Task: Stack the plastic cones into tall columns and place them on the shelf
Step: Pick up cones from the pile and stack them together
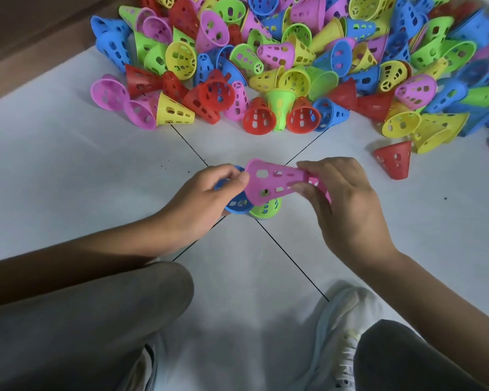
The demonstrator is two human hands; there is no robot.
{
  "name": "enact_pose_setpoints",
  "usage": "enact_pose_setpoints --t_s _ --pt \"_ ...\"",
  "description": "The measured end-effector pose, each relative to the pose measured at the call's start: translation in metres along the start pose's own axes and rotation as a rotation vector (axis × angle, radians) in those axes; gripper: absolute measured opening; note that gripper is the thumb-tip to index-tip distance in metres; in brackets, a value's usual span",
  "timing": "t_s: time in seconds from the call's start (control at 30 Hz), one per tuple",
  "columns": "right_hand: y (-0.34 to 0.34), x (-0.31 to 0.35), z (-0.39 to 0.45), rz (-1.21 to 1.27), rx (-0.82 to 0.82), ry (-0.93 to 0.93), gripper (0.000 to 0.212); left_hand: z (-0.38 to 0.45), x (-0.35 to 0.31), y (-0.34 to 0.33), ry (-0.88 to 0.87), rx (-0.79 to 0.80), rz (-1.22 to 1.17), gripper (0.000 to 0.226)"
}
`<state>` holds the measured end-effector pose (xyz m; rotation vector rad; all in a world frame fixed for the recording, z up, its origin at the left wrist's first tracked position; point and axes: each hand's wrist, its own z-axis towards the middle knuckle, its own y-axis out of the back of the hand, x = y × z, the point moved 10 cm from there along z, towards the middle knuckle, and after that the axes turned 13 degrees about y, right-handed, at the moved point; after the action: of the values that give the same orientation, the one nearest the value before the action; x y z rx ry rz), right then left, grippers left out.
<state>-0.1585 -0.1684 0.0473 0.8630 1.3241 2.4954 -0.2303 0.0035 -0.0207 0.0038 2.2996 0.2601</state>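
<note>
— Fingers, right hand (347, 204): thumb and fingertips pinched on the narrow end of a pink cone (274, 180); cone lies tilted on its side, wide mouth toward the other hand.

— Fingers, left hand (206, 201)?

— Curled round a blue cone (236, 203), thumb on top near the pink cone's wide rim; the pink rim touches or overlaps the blue one — which of the two I cannot tell.

— Further items under the hands?

— One green cone (267, 208), just beside the blue one, partly hidden beneath the pink; whether it is nested with the blue cone cannot be told.

— Stock on the floor?

— One large loose pile of cones (266, 60) across the far side — red, blue, green, yellow, pink, all perforated, lying at every angle, a few nested in twos and threes; one single red cone (393, 159) standing wide end down, apart from the pile, to the right.

— Surface?

— White tiled floor (82, 170), dark joint lines crossing beneath the hands; brown strip along the far left edge.

— Person?

— Grey trouser legs at both lower corners; one white shoe (339, 334) flat on the tile at lower right; a second shoe barely shows at lower left.
</note>
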Motion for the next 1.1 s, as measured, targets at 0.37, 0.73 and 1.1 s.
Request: enact_pose_setpoints --t_s 0.37,0.73,1.1 --pt "-0.011 -0.007 0.005 -0.148 0.18 0.118 0.023 -0.003 0.001 0.032 -0.127 -0.168 0.373 0.075" --pt "0.001 -0.043 -0.007 0.14 0.065 -0.314 0.025 0.007 -0.023 0.018 -0.31 -0.203 0.531 0.076" --pt "-0.002 -0.093 -0.042 0.912 -0.465 -0.852 0.026 0.022 -0.037 -0.014 -0.367 -0.205 0.572 0.072"
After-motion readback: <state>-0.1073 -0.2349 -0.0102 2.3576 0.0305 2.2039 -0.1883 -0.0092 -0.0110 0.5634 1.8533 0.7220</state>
